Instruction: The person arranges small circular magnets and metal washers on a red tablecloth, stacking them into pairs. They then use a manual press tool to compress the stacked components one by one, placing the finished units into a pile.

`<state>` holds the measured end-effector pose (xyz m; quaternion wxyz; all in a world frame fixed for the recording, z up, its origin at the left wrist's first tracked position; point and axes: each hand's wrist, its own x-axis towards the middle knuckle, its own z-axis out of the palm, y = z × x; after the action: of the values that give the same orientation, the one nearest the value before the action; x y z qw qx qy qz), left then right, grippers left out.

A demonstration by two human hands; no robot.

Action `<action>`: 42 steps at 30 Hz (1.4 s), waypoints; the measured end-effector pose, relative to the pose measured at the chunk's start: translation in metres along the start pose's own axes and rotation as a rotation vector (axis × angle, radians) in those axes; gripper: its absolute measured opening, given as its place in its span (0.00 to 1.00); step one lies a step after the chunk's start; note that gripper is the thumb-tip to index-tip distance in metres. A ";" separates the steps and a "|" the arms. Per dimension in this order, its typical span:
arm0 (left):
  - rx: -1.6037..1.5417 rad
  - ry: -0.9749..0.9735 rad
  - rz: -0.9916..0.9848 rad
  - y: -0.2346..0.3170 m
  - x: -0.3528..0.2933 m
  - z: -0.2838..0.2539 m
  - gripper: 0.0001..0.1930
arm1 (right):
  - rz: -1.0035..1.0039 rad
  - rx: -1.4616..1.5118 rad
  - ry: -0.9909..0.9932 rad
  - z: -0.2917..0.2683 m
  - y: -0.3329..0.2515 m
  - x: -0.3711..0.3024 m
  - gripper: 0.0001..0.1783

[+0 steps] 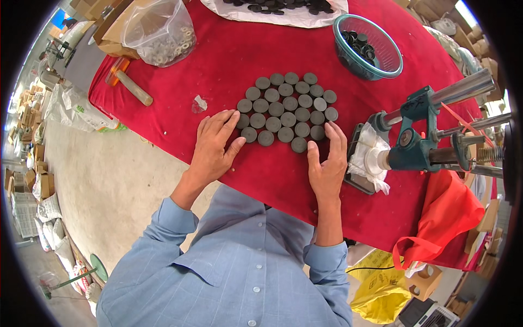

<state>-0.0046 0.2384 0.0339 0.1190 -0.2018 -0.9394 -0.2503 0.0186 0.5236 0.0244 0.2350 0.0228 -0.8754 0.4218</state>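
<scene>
Several dark grey round discs (pixel 288 119) lie flat in a loose cluster on a red cloth-covered table (pixel 261 169). At the cluster's left edge rests my left hand (pixel 214 143), its fingers stretched and the fingertips against the outer discs. On the right side my right hand (pixel 328 163) lies with thumb and fingers apart, its fingertips close to the lower right discs. Neither hand grips anything. To the right of my right hand stands a green hand press (pixel 417 131) with a steel column, its base partly wrapped in white plastic (pixel 370 155).
A teal basket (pixel 389 49) of black round parts stands at the back right. More black pieces lie on a white sheet (pixel 305 20). A clear bag (pixel 158 32) of small rings and an orange-headed hammer (pixel 133 87) are at the left. A red bag (pixel 449 210) hangs at the right edge.
</scene>
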 end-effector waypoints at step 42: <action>0.022 0.028 0.279 0.095 0.030 0.053 0.28 | 0.133 0.198 0.074 -0.028 -0.017 -0.023 0.30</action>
<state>0.0033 0.3505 0.0390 0.1681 -0.3254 -0.9032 -0.2237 0.0540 0.5303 0.0422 0.2354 -0.0278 -0.8196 0.5216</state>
